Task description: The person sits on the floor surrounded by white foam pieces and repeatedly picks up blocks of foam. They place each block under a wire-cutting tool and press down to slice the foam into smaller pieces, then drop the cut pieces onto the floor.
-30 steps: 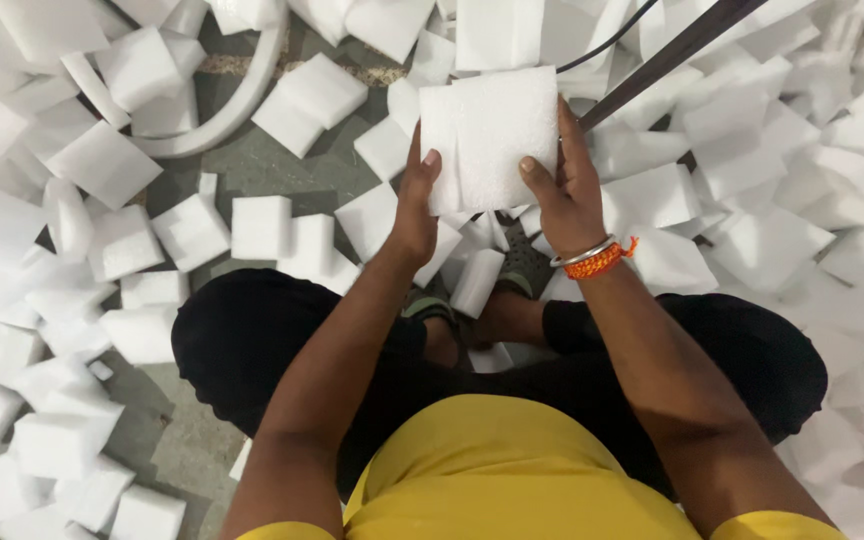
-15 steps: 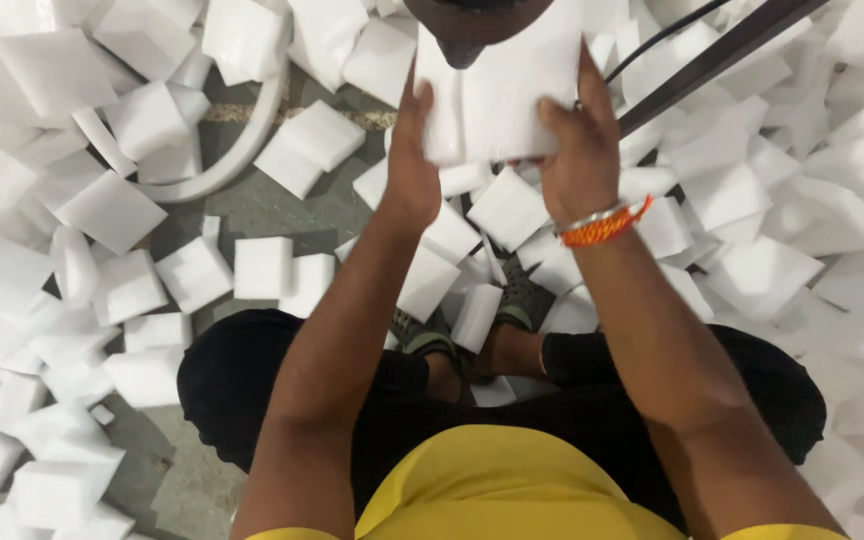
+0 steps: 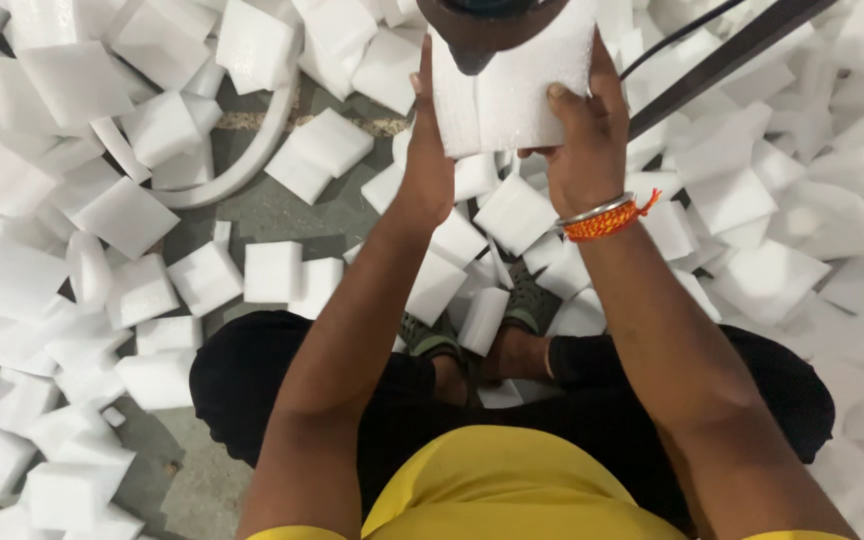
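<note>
Since a second ago the white foam block [image 3: 512,95] has travelled upward and away from the body, and a dark rounded object [image 3: 487,30] now overlaps its top edge at the upper border of the view; what that object is cannot be told.

Nearest the camera are the yellow shirt [image 3: 512,490] and the black trousers [image 3: 282,380], the legs folded with the feet drawn in at the middle. Small white foam pieces [image 3: 272,270] lie just past the knees on the grey floor [image 3: 272,210].

Further out, the left hand [image 3: 427,165] presses flat against the block's left side, fingers straight and pointing up. The right hand [image 3: 582,150], with an orange thread and a metal bangle [image 3: 607,215] at its wrist, is closed on the right side, its thumb across the near face. The block is clamped between the two, held upright, its long axis running away from the body; both hands sit equally near it, one to each side.

Beyond lie more foam pieces, a white curved hoop [image 3: 252,160] at the left and a dark bar [image 3: 732,50] slanting in from the upper right.
</note>
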